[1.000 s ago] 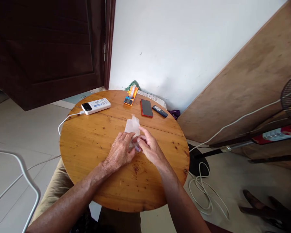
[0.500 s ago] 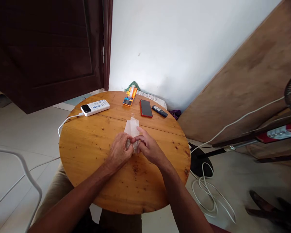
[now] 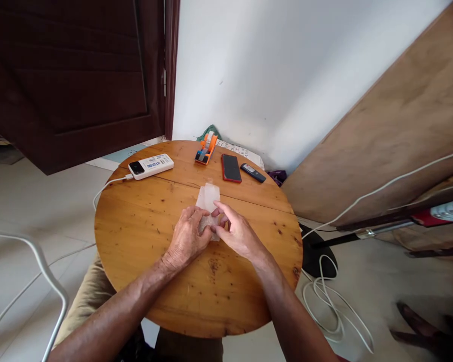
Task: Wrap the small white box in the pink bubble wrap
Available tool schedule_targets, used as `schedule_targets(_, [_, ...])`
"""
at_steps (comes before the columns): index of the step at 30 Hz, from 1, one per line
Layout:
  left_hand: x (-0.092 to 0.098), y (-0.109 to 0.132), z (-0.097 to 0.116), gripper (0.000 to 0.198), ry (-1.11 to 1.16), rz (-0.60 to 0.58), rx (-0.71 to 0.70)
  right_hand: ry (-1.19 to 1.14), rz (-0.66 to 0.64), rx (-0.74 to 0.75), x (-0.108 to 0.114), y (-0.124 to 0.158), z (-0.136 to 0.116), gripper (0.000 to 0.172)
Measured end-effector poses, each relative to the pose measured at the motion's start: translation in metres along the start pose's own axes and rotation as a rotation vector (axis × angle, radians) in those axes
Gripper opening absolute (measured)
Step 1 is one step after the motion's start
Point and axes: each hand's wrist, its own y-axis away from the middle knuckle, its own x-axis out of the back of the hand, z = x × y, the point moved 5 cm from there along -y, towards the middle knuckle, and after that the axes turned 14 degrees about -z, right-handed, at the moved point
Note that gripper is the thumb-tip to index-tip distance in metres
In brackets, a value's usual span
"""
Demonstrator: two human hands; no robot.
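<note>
A folded piece of thin white paper [image 3: 210, 196] lies on the round wooden table [image 3: 136, 261], with a clear strip, seemingly tape, sticking out at its far end. My left hand [image 3: 191, 232] rests over the near left part of the paper, thumb and curled fingers closed on it. From the right side, my right hand [image 3: 236, 230] reaches over the same part, its index finger and thumb apart and the other fingers bent. Both thumb tips come close together over the near end, and the fingers partly hide the paper there.
An orange tape dispenser [image 3: 207, 148] stands at the table's far edge. Right of it lie a red-edged phone [image 3: 231, 168] and a small dark handheld device [image 3: 252, 172]. A white power bank [image 3: 151, 166] with a cable sits at the left. Loose white cable [image 3: 326, 301] coils on the floor.
My right hand's fingers have spread from their pinch near the left fingertips, uncovering more of the paper. My left hand stays at the paper. The whole view has shifted slightly.
</note>
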Motion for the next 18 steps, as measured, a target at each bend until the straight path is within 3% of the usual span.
schedule_targets(4, [-0.002,0.0,0.001,0.032,-0.017,-0.035,-0.006,0.02,-0.031,0.021,0.0,0.0,-0.002,0.058])
schedule_targets(7, [-0.002,0.0,0.001,0.028,-0.034,-0.043,0.003,-0.029,0.027,0.023,0.01,0.001,0.003,0.057])
schedule_targets(12, [-0.002,0.001,0.003,0.025,-0.062,-0.016,-0.013,-0.247,0.193,-0.226,0.032,-0.007,0.039,0.045])
schedule_targets(15, [-0.002,0.002,0.004,0.025,-0.088,0.004,-0.018,-0.419,0.17,-0.345,0.034,-0.025,0.058,0.042])
schedule_targets(18, [-0.002,0.002,0.004,0.025,-0.095,0.006,-0.029,-0.473,0.148,-0.363,0.036,-0.05,0.064,0.03])
